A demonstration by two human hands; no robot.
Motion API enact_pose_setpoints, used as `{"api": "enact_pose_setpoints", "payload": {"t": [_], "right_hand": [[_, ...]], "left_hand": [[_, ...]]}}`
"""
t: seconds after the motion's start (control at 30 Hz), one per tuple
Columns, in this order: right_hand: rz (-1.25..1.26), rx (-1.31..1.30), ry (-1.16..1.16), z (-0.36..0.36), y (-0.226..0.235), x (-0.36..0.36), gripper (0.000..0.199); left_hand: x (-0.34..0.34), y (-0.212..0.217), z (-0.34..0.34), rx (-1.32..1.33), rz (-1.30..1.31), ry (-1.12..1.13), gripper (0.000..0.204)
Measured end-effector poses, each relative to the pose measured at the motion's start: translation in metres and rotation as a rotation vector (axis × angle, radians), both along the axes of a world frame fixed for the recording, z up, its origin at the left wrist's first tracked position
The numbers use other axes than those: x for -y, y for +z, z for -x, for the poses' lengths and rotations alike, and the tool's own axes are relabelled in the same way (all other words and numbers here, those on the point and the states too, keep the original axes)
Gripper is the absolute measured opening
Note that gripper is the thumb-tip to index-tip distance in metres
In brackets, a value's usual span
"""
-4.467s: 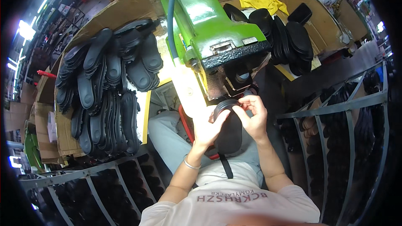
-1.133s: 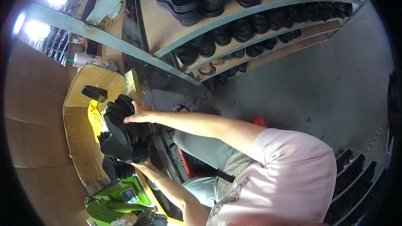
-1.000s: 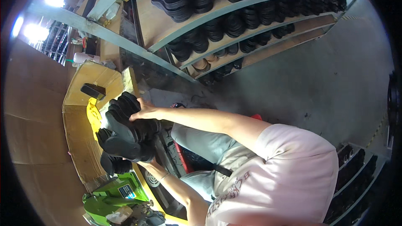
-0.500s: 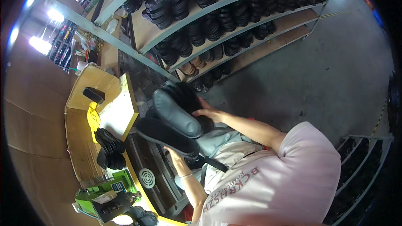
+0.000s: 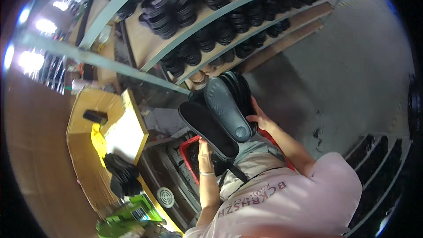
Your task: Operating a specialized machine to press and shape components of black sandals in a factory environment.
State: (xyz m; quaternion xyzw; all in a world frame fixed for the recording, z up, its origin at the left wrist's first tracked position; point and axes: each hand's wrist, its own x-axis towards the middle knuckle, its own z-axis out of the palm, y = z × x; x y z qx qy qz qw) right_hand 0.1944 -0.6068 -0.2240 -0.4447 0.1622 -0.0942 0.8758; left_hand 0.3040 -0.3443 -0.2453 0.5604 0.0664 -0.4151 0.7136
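at frame centre the person holds a stack of dark rubbery soles (image 5: 222, 114); how many cannot be counted, two flat oval faces show. the left hand (image 5: 204, 149) grips it from below, fingers mostly hidden. the right hand (image 5: 260, 117) curls round its right edge. a red crate (image 5: 187, 156) sits half hidden beneath.

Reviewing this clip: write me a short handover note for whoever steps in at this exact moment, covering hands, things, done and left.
Left hand: under the stack of black shoe soles, supporting it from below.
Right hand: gripping the stack's far side.
Stack: held up in front of the chest, above the red crate.
More soles lie on the workbench and fill the shelves.
Done: stack is lifted clear.
Left: it is not yet set down anywhere.
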Motion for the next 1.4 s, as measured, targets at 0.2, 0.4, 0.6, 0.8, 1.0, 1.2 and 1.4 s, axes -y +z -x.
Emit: {"api": "enact_pose_setpoints", "payload": {"t": [0.2,0.4,0.6,0.8,1.0,1.2,1.4], "right_hand": [[-0.001,-0.142,0.012,-0.009,0.030,-0.020,0.117],[0.105,-0.417,0.002,0.008,0.112,0.035,0.128],[0.107,-0.490,-0.189,0.056,0.118,0.119,0.135],[-0.261,-0.403,-0.524,0.078,0.149,0.186,0.127],[-0.236,-0.361,-0.485,0.095,0.064,0.262,0.124],[-0.230,-0.418,-0.438,0.100,-0.118,0.317,0.125],[-0.073,-0.428,-0.316,0.040,-0.273,0.377,0.118]], "left_hand": [[-0.045,-0.011,-0.048,0.014,0.012,-0.250,0.090],[-0.065,0.055,-0.048,-0.098,-0.074,-0.549,0.073],[0.135,0.087,-0.089,-0.199,-0.223,-0.703,0.056],[0.268,0.077,-0.049,-0.306,-0.326,-0.736,0.041],[0.297,-0.053,-0.058,0.234,-0.418,-1.269,0.035],[0.385,-0.149,-0.043,-0.308,-0.269,-0.946,0.039],[0.384,-0.313,-0.089,0.979,-0.188,-1.291,0.047]]}}
